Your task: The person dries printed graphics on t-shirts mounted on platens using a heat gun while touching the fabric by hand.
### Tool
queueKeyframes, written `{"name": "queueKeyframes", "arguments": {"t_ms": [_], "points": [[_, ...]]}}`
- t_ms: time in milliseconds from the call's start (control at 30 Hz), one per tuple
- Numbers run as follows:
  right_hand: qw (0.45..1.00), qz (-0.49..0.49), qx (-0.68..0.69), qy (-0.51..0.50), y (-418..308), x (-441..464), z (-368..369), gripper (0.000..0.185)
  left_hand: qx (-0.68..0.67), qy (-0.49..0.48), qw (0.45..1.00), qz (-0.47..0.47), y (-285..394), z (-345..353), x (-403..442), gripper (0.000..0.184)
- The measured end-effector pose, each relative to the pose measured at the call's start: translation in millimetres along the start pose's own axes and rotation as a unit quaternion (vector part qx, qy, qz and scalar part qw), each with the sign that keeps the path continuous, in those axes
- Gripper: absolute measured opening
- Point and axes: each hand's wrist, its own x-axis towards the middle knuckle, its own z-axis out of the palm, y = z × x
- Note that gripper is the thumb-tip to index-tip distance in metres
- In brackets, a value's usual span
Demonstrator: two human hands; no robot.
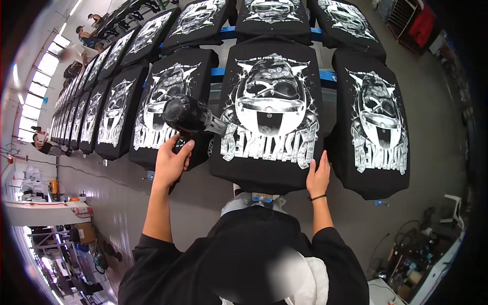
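My left hand (172, 158) is closed around the handle of a black hair dryer (185, 114). Its nozzle points right, toward the black T-shirt (264, 175) straight in front of me. That shirt is stretched over a flat board and bears a white-and-grey print of a masked skull with large lettering below. At the shirt's lower right edge, my right hand (318, 174) rests with fingers extended, gripping nothing. Part of the dryer's handle is hidden by my left fingers.
Matching printed shirts on boards stand left, including a neighbouring shirt (170, 101), and right, another shirt (378, 127). A second row lies behind, beyond a blue rail (328, 75). Other people are at the far left. A cluttered shelf (406, 264) stands lower right.
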Motion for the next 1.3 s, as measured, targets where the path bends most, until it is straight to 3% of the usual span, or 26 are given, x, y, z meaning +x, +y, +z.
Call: {"name": "queueKeyframes", "arguments": {"t_ms": [167, 333, 567, 833, 1067, 1300], "points": [[0.998, -0.058, -0.019, 0.016, -5.7, 6.7, -2.9, 0.061, -0.022, -0.021, 0.999, -0.024, -7.2, -5.7, -40.9, 0.028], [0.999, -0.042, -0.026, 0.018, -11.2, 10.8, 4.6, 0.061, -0.048, -0.030, 0.998, -0.026, -3.1, -1.1, -60.9, 0.024], [0.997, -0.053, -0.037, 0.031, -13.7, 9.6, 3.8, 0.061, -0.045, -0.016, 0.999, 0.021, -5.2, 26.8, -15.0, 0.032], [0.997, -0.039, -0.027, 0.054, -8.9, 5.9, 6.8, 0.059, 0.037, -0.123, 0.992, 0.003, 6.6, 18.7, -42.0, 0.042], [0.997, -0.025, -0.027, 0.073, -9.6, -13.6, 7.2, 0.060, 0.020, -0.112, 0.991, 0.067, 10.1, 35.7, -5.6, 0.031], [0.997, -0.021, 0.002, 0.076, -3.5, -53.7, -1.0, 0.060, 0.061, -0.219, 0.972, 0.066, 19.7, 34.0, -10.1, 0.045]]}}
